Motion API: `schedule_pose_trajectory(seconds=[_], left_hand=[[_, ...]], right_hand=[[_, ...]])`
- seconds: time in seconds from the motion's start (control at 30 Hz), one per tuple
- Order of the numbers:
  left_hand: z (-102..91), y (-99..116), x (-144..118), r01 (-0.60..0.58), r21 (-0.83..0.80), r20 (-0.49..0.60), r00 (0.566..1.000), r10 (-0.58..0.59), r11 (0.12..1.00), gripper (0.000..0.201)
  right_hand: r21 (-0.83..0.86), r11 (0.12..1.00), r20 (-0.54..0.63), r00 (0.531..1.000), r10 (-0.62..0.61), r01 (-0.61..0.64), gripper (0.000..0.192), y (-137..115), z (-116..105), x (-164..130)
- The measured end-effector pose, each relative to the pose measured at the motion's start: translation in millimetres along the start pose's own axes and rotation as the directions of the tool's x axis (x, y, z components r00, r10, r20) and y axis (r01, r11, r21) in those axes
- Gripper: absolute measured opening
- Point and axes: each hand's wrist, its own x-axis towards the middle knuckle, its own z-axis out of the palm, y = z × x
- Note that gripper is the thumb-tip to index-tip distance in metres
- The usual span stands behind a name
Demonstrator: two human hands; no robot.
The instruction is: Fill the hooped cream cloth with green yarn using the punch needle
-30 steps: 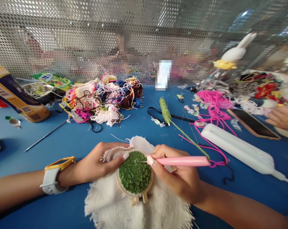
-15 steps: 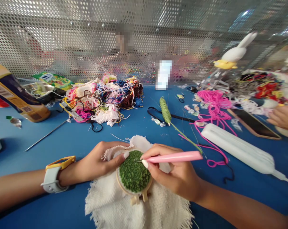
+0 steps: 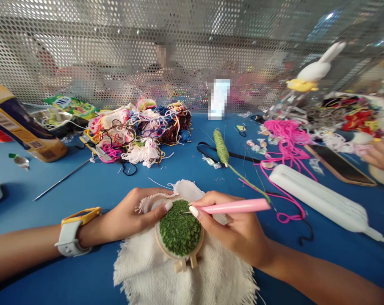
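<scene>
My left hand (image 3: 131, 216) is closed on the upper left of a small embroidery hoop (image 3: 162, 249), with the thumb on its edge and the other fingers hidden under the cloth. Frayed white cloth (image 3: 150, 275) is stretched in the hoop and spreads below it. Dense green yarn loops (image 3: 180, 235) fill the ring. My right hand (image 3: 239, 235) pinches a pink punch needle (image 3: 239, 206), held nearly level, its thin metal tip over the upper part of the loops. Whether the tip touches them I cannot tell. Green yarn runs from the handle's end to a wound green bobbin (image 3: 221, 146).
A tangled yarn heap (image 3: 144, 131) and a tilted bottle (image 3: 26, 127) lie to the left, near a long metal needle (image 3: 63, 180). At right are pink yarn (image 3: 285, 137), a white power strip (image 3: 319, 199), a phone (image 3: 339, 165) and another person's hand (image 3: 380, 154).
My right hand and the punch needle have risen slightly, and more of the metal tip shows. My left hand and the hoop stay almost still.
</scene>
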Motion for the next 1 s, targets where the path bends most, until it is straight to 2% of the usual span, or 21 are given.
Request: schedule_pose_trajectory(seconds=[0.33,0.5,0.57,0.77,1.0], left_hand=[[0.7,3,-1,-0.014,0.040,-0.006,1.000,0.014,0.999,0.035],[1.9,3,-4,-0.068,0.097,-0.030,0.997,0.071,0.993,0.036],[2.1,3,-5,-0.087,0.113,-0.034,0.995,0.091,0.990,0.036],[1.3,1,-3,-0.109,0.073,-0.003,0.994,0.109,0.991,0.037],[1.5,-1,-2,-0.050,0.009,-0.017,0.999,0.050,0.999,0.035]], right_hand=[[-0.095,0.989,0.019,0.993,-0.113,0.114,0.009,1,1,0],[-0.117,0.975,0.155,0.974,-0.168,0.187,0.008,2,6,5],[-0.117,0.973,0.162,0.970,-0.179,0.199,0.009,2,8,6],[-0.119,0.984,0.095,0.988,-0.120,0.131,0.010,-6,5,4],[-0.081,0.996,0.027,0.999,-0.029,0.031,0.012,-8,-2,4]])
